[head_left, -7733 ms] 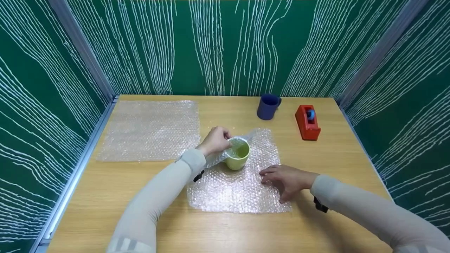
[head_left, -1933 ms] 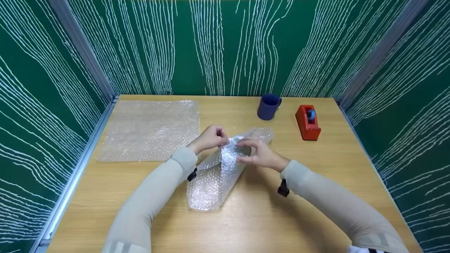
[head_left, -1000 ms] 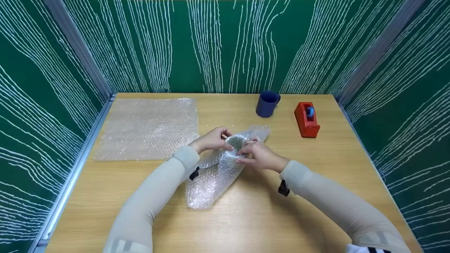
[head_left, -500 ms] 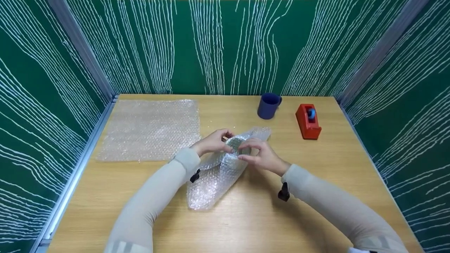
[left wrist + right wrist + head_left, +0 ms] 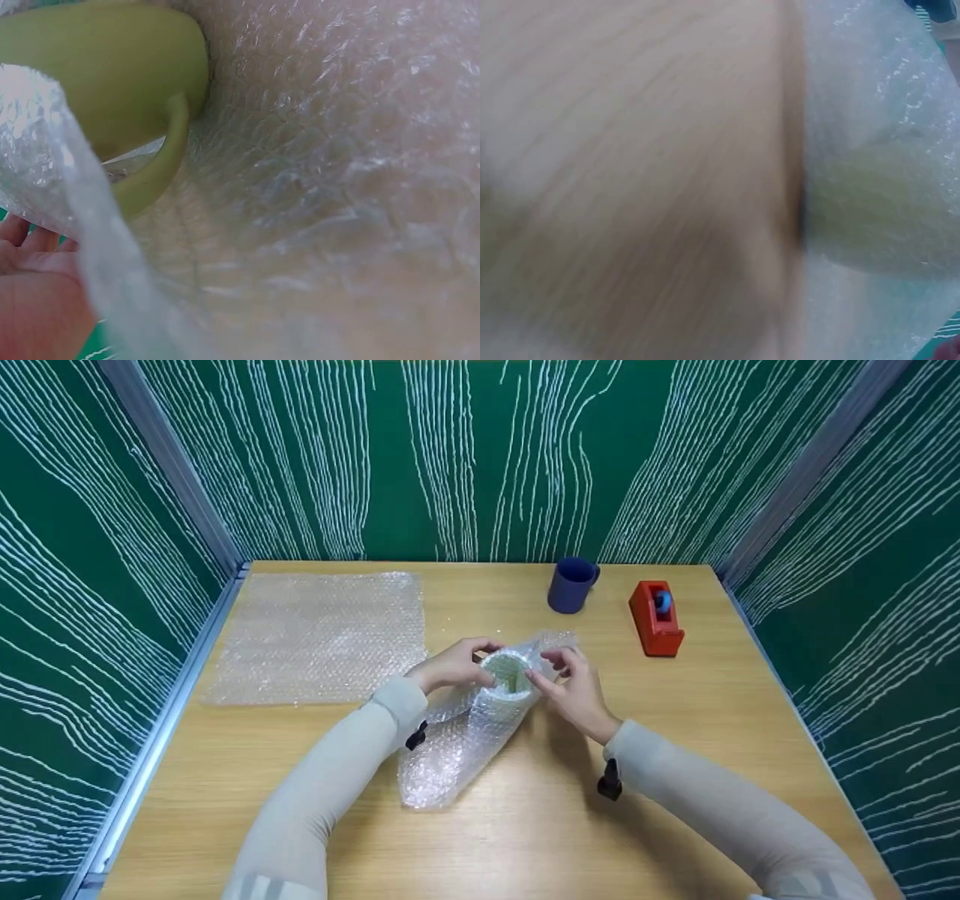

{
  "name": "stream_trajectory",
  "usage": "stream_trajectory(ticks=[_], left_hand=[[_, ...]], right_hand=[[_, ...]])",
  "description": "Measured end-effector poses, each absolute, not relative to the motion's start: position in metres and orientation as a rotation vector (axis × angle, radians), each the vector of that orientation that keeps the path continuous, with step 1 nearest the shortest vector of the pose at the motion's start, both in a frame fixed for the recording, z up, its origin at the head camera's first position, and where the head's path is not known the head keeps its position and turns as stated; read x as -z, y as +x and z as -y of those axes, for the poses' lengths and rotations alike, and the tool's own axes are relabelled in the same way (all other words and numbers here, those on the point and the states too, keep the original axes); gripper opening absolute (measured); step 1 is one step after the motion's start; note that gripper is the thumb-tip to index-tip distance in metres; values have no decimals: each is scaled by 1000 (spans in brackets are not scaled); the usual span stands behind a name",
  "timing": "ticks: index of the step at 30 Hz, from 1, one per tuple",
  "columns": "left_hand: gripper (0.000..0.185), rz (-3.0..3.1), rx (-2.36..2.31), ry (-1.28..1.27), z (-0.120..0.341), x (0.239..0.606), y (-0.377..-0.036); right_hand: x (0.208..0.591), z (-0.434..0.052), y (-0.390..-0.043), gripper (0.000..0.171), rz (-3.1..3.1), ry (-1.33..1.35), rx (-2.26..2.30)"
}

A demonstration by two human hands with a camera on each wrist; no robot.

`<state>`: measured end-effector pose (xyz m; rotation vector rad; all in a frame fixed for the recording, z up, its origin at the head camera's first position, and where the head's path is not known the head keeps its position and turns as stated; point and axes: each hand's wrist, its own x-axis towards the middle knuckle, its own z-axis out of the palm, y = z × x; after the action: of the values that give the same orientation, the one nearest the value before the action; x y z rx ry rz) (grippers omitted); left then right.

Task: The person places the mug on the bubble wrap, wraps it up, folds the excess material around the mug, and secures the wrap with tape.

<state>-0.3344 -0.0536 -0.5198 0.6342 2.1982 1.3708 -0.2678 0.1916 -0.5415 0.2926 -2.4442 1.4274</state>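
A yellow-green mug stands upright on a bubble wrap sheet, which is folded up around it and over its rim. My left hand holds the wrap against the left of the rim, thumb near the edge. On the other side my right hand pinches the wrap by the right rim between thumb and fingers. In the left wrist view the mug shows its handle inside the fold. Through the wrap, the right wrist view shows its side blurred.
Another flat bubble wrap sheet lies at the back left of the wooden table. A dark blue mug stands at the back, with a red tape dispenser to its right. Green walls enclose the table.
The right side of the wrap has been folded up over the mug since the earliest frame. In the last half second my right hand has moved from over the opening to the right rim.
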Motion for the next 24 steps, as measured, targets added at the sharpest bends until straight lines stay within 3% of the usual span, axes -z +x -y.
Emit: stream_trajectory(ticks=[8, 24], left_hand=[[81, -2180, -1347, 640, 55, 519, -335], [94, -2118, -1355, 646, 52, 521, -339]], right_hand=[[545, -187, -261, 48, 2596, 38, -1427], [548, -175, -257, 60, 2486, 78, -1703]])
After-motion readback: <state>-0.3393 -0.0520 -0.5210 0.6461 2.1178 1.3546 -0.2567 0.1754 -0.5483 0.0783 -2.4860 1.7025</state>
